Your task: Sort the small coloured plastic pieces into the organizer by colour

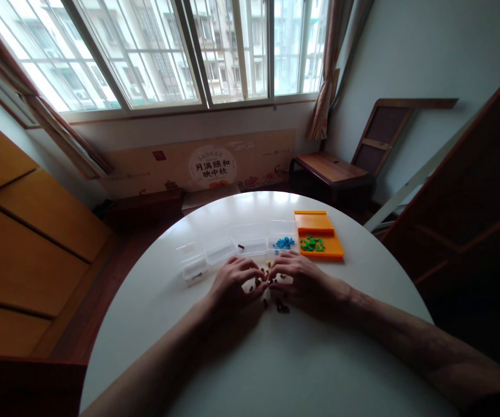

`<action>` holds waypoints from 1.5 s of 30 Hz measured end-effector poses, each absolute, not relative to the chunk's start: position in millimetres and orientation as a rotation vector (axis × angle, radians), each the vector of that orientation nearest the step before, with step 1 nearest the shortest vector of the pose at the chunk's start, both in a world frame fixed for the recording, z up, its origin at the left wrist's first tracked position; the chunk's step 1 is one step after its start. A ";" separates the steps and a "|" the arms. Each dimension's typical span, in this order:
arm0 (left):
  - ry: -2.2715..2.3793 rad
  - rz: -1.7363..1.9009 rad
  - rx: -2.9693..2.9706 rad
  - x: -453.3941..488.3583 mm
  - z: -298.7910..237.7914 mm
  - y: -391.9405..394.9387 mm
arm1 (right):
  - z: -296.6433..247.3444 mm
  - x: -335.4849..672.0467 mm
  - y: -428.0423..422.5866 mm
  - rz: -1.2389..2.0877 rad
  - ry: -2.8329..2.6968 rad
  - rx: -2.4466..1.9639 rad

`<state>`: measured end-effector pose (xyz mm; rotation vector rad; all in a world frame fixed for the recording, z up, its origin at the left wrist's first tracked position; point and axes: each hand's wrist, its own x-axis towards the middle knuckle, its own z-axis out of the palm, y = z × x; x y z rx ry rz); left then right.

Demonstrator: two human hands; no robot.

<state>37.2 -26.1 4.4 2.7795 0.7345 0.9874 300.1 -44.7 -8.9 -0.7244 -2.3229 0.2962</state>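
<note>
My left hand (236, 284) and my right hand (302, 281) meet fingertip to fingertip low over the white table. Their fingers are bent and drawn together; what they pinch is too small and dark to make out. Around the fingertips lie small dark brown pieces (282, 307), like tiny building bricks, with a few yellow pieces (269, 263) among them. Just beyond the hands stands a clear plastic box (219, 253) with several compartments. Blue pieces (283, 243) fill its right compartment, and one dark piece (241, 247) lies in a middle one.
An orange tray (334, 250) at the box's right end holds a heap of green pieces (312, 244). The round white table (180, 353) has its curved edge on both sides. Beyond it are a wooden chair (334, 167) and a window (232, 52); cabinets (28, 249) stand left.
</note>
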 end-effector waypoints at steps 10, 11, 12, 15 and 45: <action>0.614 1.021 2.782 35.4 2.5 -21.9 | -5.7 300.7 -47.9 0.373 -2.169 -0.733; 0.611 1.028 2.788 35.1 2.2 -21.3 | -5.8 300.3 -47.8 0.370 -2.171 -0.732; 0.611 1.037 2.792 34.8 1.8 -20.9 | -6.0 299.7 -47.7 0.363 -2.177 -0.730; 0.610 1.064 2.792 33.8 0.7 -20.3 | -6.9 297.3 -47.7 0.343 -2.205 -0.725; 1.275 0.969 2.989 20.7 1.1 3.8 | -6.6 296.2 -48.8 0.259 -2.218 -0.779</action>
